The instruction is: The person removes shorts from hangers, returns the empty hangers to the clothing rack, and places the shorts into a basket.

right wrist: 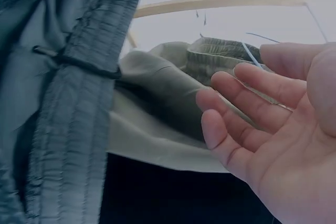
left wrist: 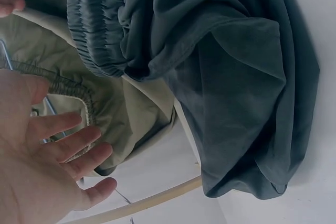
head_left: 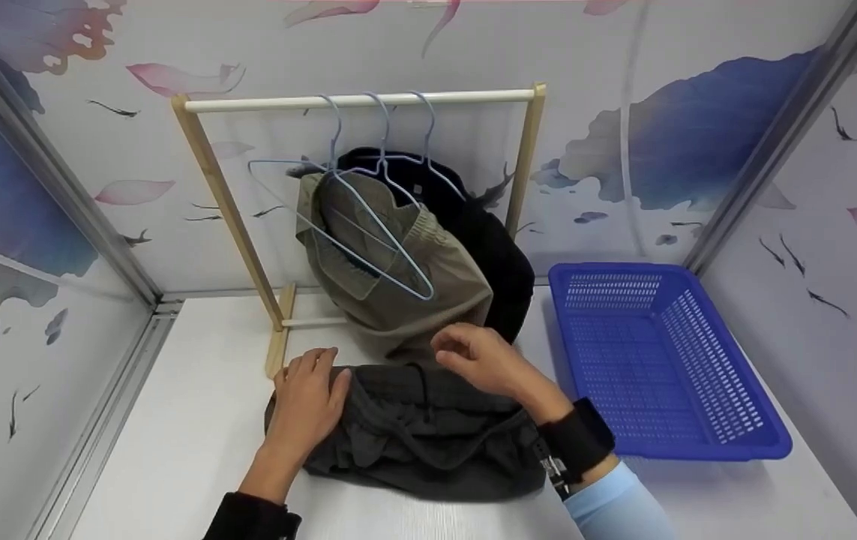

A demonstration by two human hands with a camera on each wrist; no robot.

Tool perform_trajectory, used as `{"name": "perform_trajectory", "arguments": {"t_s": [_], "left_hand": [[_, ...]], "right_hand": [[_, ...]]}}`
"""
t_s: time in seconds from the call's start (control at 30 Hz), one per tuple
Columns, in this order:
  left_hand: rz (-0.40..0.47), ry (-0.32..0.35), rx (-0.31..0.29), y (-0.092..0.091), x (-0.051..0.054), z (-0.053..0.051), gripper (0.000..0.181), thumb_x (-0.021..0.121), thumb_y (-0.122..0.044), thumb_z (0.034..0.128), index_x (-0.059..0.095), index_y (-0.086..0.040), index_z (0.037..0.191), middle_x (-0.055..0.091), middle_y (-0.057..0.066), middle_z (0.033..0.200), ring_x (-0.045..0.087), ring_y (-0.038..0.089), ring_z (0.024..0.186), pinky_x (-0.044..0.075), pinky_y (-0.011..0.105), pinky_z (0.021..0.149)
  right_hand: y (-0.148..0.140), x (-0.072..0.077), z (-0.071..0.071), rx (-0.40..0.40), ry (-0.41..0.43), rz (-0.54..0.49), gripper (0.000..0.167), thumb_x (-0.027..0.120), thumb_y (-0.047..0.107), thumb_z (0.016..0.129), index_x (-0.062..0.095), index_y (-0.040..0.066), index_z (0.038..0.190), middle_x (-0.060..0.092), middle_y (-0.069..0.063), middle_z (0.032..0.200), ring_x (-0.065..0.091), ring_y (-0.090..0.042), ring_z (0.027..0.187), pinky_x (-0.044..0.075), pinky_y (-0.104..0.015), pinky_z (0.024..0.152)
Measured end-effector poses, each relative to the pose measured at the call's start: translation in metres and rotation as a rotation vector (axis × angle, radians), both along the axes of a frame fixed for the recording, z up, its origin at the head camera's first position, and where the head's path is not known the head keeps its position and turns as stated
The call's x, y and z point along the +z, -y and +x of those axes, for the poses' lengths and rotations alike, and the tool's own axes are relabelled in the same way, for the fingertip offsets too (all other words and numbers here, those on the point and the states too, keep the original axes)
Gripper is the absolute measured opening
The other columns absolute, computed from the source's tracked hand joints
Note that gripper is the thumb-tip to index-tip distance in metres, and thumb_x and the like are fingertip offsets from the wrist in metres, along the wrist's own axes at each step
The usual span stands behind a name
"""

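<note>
Dark grey trousers with a gathered elastic waistband and a drawstring lie folded on the white table, waist toward the rack. My left hand, fingers apart, hovers over their left end; it holds nothing in the left wrist view. Above their right part hangs my right hand, fingers loosely bent and holding nothing, close to the khaki trousers. Those khaki trousers and a black garment hang from blue hangers on the rack. In front of them hangs a bare blue hanger.
The wooden rack with a white rail stands at the back of the table. On the right lies a blue perforated basket with nothing in it. Patterned panels with metal frame posts enclose the table at the back and both sides.
</note>
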State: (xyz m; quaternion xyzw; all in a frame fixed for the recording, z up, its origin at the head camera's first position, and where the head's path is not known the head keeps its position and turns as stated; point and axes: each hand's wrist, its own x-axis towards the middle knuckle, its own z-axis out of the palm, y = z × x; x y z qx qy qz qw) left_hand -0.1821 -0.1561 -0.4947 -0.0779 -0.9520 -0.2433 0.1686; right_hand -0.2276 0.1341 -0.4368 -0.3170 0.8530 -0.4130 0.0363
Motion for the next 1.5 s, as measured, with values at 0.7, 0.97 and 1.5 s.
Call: {"name": "perform_trajectory", "arguments": {"t_s": [0.7,0.97,1.5], "left_hand": [[0.181,-0.154,-0.011,-0.016,-0.015,0.018,0.04,0.063,-0.017,0.1028,0.06,0.004,0.137,0.058,0.024,0.137,0.056,0.046,0.125,0.039,0.067,0.101],[0.224,-0.232,-0.012,-0.024,-0.024,0.019,0.039,0.066,-0.013,0.1,0.062,0.003,0.136,0.06,0.022,0.135,0.059,0.043,0.121,0.041,0.068,0.099],[0.213,-0.156,0.034,-0.026,-0.029,0.028,0.039,0.064,-0.018,0.1025,0.062,0.0,0.137,0.059,0.02,0.137,0.057,0.042,0.125,0.038,0.067,0.101]], "right_hand": [[0.009,-0.076,0.053,-0.08,-0.244,0.107,0.03,0.073,0.017,0.096,0.069,0.008,0.124,0.06,-0.014,0.138,0.056,-0.033,0.127,0.046,-0.057,0.102],[0.015,-0.101,0.06,-0.117,-0.149,0.088,0.049,0.077,0.028,0.094,0.064,0.01,0.138,0.048,-0.014,0.153,0.042,-0.039,0.141,0.036,-0.067,0.108],[0.037,-0.132,0.062,-0.161,-0.033,0.302,0.106,0.085,0.06,0.078,0.034,0.021,0.163,0.015,-0.021,0.169,0.022,-0.057,0.148,0.025,-0.08,0.108]]}}
